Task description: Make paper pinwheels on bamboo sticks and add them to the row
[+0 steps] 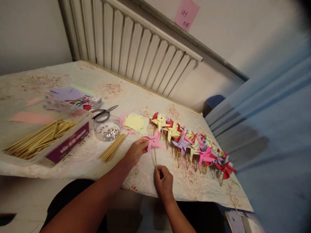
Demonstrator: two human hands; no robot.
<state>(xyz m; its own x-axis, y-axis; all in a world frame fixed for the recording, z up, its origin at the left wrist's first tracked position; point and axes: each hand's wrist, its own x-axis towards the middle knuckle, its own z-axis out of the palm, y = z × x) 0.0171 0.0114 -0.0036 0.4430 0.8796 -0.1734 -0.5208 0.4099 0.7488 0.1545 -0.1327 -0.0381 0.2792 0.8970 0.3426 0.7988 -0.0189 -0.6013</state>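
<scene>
A pink paper pinwheel (154, 141) on a thin wooden stick is held over the table's front part. My left hand (138, 151) pinches one of its paper blades from the left. Below, my right hand (164, 182) is closed around the lower end of the stick. A small round pin head shows at the pinwheel's centre. Left of my hands lie a bundle of wooden sticks (113, 148) and a round clear dish (100, 133) with small metal pins. Several finished pinwheels (182, 144) in red, yellow, purple and pink lie in a row to the right.
A clear plastic box (89, 114) full of sticks stands at the left. Scissors (105, 114) rest by the dish, near cut yellow paper (135, 121) and a coloured paper pile (65, 94). Behind the table is a radiator (136, 48); a blue curtain (272, 129) hangs right.
</scene>
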